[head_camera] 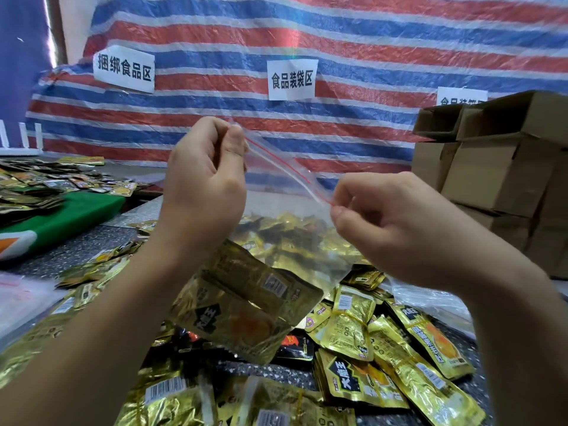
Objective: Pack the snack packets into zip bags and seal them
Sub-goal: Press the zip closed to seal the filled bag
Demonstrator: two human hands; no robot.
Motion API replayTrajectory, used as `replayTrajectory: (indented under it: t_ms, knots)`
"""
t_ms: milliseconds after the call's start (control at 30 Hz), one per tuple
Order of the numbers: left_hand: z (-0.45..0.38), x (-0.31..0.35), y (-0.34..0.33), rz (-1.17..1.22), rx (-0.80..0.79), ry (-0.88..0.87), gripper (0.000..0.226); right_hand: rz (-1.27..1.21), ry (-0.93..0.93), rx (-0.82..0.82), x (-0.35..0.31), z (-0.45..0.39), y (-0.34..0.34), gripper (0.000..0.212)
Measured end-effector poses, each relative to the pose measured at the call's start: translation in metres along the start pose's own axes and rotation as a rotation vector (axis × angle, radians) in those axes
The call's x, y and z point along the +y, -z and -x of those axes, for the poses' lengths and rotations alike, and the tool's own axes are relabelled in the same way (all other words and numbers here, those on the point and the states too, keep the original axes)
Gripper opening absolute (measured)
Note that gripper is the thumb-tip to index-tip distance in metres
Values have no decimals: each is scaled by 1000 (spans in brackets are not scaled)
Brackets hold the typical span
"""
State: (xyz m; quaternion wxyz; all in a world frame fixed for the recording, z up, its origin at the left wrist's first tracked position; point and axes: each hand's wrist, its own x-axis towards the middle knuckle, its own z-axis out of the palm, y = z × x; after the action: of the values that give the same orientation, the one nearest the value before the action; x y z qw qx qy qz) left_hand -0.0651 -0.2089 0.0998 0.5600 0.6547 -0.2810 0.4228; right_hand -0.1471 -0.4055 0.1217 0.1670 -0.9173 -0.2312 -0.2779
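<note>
Zip bag (276, 229) is held up in mid-air above the table (76, 250), in the centre of the head view. It is clear plastic with a red seal strip (276, 161) along its top edge, which runs slanting down from upper left to lower right. The left end of the strip is pinched by the left hand (206, 179), thumb against curled fingers. The right end is pinched by the right hand (399, 229), fingers likewise curled. Whether the strip is pressed closed along its length cannot be told. Gold packets (246, 302) are seen in the lower part of the bag, hanging tilted toward lower left.

Below and around the bag, loose gold packets (399, 348) are heaped on the dark speckled table. A few dark packets (295, 345) are mixed into the heap. At left, further packets (37, 186) are spread over a green cloth (70, 213). Clear plastic (18, 299) lies at the left edge, and more (430, 302) at the right behind the heap.

Cardboard boxes (491, 167) are stacked at the right. A red, white and blue striped tarpaulin (338, 35) is hung behind the table, with white paper signs (292, 79) bearing Chinese characters fixed to it.
</note>
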Motion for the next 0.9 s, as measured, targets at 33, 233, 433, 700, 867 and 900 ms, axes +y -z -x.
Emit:
replayTrajectory:
  t_ms: [33, 233, 433, 700, 867, 900]
  knots:
    - [2, 0, -2, 6, -24, -3, 25, 27, -4, -13, -1, -1, -3, 29]
    - [9, -3, -8, 8, -96, -14, 27, 62, 56, -18, -3, -3, -11, 54]
    - [10, -4, -11, 14, -110, 2, 26, 18, 36, -20, -1, -4, -13, 35]
    - [14, -5, -14, 45, -132, 6, 26, -104, 60, 42, 9, -9, -20, 41]
    - [14, -2, -15, 130, -225, 4, 27, -144, 3, -110, 10, -8, -19, 37]
    - [15, -1, -16, 161, -255, -1, 27, -158, -2, -161, 10, -9, -20, 36]
